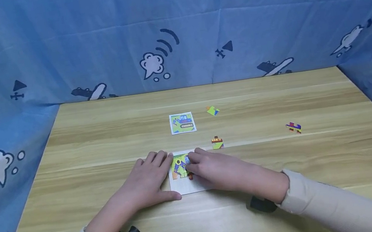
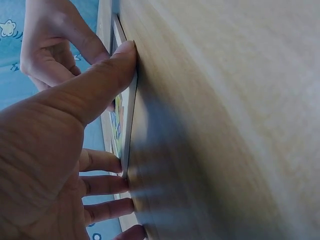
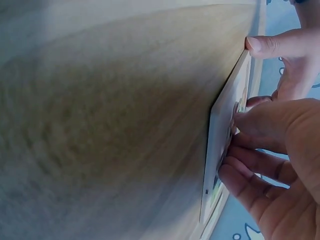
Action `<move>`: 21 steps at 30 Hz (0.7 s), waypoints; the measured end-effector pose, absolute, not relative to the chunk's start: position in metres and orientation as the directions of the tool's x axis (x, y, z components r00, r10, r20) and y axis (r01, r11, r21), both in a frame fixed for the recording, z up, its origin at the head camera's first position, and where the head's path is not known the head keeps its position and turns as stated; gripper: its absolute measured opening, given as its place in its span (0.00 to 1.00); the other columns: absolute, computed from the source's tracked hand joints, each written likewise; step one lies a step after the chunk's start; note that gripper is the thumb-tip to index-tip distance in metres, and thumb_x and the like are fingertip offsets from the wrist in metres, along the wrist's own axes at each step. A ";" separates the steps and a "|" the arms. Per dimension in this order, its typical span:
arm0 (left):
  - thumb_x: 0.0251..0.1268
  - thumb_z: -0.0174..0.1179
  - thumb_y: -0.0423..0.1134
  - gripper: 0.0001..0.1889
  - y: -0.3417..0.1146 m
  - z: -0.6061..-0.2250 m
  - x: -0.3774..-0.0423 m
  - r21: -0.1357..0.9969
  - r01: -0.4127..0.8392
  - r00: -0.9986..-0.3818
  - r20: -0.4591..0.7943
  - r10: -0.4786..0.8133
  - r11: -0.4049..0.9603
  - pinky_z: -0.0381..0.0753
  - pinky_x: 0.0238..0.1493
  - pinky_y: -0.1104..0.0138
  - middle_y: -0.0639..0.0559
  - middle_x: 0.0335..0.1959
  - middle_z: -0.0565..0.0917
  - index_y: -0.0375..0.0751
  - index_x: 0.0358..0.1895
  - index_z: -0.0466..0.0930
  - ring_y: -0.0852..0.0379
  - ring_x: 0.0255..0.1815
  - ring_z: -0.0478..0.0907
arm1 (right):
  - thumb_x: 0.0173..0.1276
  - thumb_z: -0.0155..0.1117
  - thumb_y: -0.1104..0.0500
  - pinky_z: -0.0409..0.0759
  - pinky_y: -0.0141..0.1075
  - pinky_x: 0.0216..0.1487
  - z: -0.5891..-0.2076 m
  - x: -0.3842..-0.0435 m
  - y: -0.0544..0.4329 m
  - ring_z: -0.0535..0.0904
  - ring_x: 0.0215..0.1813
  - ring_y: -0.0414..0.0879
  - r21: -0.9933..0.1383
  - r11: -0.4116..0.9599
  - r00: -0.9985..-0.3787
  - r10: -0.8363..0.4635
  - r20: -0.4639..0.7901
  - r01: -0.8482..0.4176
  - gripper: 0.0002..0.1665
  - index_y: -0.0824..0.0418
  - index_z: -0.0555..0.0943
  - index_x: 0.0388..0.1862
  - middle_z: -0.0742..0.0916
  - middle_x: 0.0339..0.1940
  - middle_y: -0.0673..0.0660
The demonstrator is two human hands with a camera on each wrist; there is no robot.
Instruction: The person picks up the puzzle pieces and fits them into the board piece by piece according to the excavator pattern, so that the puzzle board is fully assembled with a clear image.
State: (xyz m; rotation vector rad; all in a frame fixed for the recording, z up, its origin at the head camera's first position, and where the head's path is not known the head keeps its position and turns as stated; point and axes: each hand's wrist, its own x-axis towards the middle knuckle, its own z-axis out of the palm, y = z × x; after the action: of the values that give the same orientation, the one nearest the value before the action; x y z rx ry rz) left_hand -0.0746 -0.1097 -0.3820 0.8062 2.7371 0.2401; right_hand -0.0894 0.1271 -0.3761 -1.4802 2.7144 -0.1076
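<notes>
A white puzzle board (image 1: pixel 185 188) lies on the table, its upper left part filled with joined pieces (image 1: pixel 178 168) in green, blue and yellow. My left hand (image 1: pixel 151 182) rests along the board's left side, fingers extended, the thumb (image 2: pixel 107 75) touching the near edge. Over the board's right half, my right hand (image 1: pixel 219 168) pinches a puzzle piece (image 1: pixel 190 176) with a dark red knob against the board beside the joined pieces. Most of that piece is hidden by the fingers. In the right wrist view, the thumb (image 3: pixel 265 120) and fingertips meet low over the board (image 3: pixel 216 135).
Behind the board lies a picture card (image 1: pixel 182 123) of a blue excavator. Loose puzzle pieces lie to its right: a green one (image 1: pixel 213 111), a green-and-brown one (image 1: pixel 217 143), and a purple-and-red one (image 1: pixel 294 127) farther right. Blue patterned cloth (image 1: pixel 174 34) encloses the wooden table (image 1: pixel 101 124).
</notes>
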 end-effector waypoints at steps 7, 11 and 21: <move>0.56 0.70 0.72 0.56 -0.107 -0.384 -0.075 0.247 0.504 -0.802 -0.222 0.554 0.828 0.75 0.64 0.42 0.42 0.75 0.70 0.36 0.80 0.63 0.41 0.74 0.67 | 0.77 0.65 0.54 0.85 0.36 0.53 -0.369 -0.091 0.135 0.80 0.51 0.43 -0.272 0.598 -0.591 -0.798 -0.117 -0.754 0.20 0.62 0.85 0.62 0.85 0.50 0.53; 0.56 0.70 0.72 0.57 -0.105 -0.384 -0.075 0.257 0.500 -0.803 -0.221 0.554 0.827 0.74 0.65 0.41 0.42 0.76 0.70 0.37 0.80 0.63 0.41 0.75 0.66 | 0.78 0.64 0.53 0.85 0.38 0.58 -0.365 -0.092 0.143 0.83 0.55 0.43 -0.313 0.612 -0.603 -0.786 -0.139 -0.726 0.23 0.62 0.83 0.66 0.85 0.56 0.54; 0.54 0.72 0.71 0.57 -0.105 -0.382 -0.075 0.248 0.473 -0.817 -0.236 0.526 0.845 0.73 0.66 0.41 0.42 0.77 0.69 0.38 0.80 0.63 0.41 0.75 0.66 | 0.72 0.70 0.58 0.87 0.44 0.57 -0.363 -0.094 0.184 0.86 0.55 0.47 -0.288 0.695 -0.732 -0.680 0.034 -0.659 0.22 0.62 0.84 0.63 0.87 0.55 0.57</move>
State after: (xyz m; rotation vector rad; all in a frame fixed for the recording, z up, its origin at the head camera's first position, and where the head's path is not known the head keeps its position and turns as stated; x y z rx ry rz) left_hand -0.0753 -0.1055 -0.3821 0.7569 2.7278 0.2569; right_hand -0.0944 0.1843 -0.3628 -1.1168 2.8220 -0.4349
